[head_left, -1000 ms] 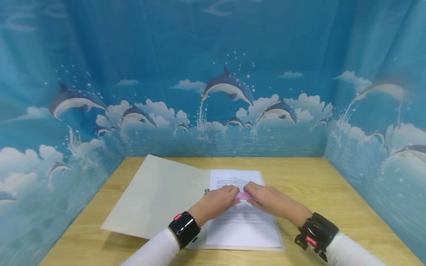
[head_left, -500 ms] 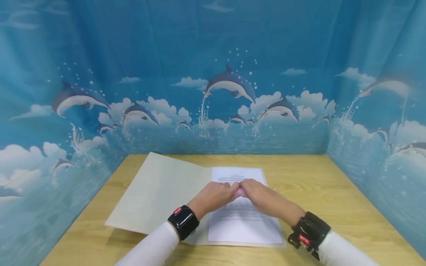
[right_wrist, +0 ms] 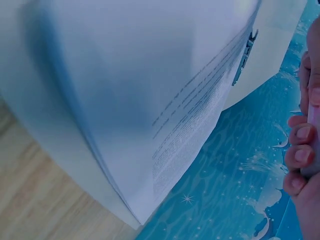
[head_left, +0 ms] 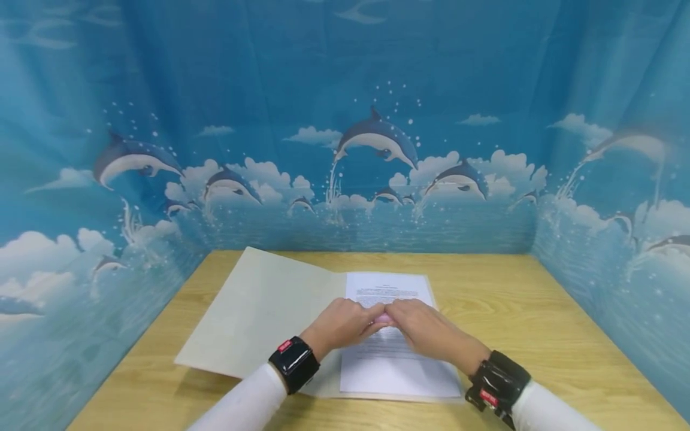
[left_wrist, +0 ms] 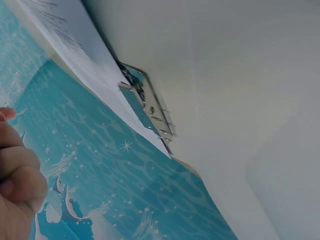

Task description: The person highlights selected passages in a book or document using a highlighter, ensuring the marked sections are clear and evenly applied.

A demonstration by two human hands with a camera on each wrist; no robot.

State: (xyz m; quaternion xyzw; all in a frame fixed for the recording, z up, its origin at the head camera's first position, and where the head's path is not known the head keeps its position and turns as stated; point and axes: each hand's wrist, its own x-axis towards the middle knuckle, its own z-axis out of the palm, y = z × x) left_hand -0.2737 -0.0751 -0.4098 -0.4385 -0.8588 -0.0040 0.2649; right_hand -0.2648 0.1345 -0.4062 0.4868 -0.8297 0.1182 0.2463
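Observation:
My left hand [head_left: 341, 323] and right hand [head_left: 433, 330] meet above a printed sheet [head_left: 401, 371]. Between them they grip a small pink bar-shaped thing [head_left: 383, 319]; fingers cover most of it, so its kind cannot be told. At the edge of the right wrist view, curled fingers [right_wrist: 300, 150] wrap a pale pink surface [right_wrist: 314, 120]. The sheet lies in the right half of a spread cream folder [head_left: 264, 311]. A metal binder clip [left_wrist: 150, 107] shows along the fold in the left wrist view, at the paper's edge.
The folder's left cover slants up off the wooden table [head_left: 501, 299], casting a shadow beneath its near edge. A blue curtain [head_left: 259, 227] printed with dolphins stands around the table's back and sides.
The hands have drawn together, the right one moving left, until their fingertips meet. Less of the pink thing shows than a second ago. The folder and sheet have stayed put.

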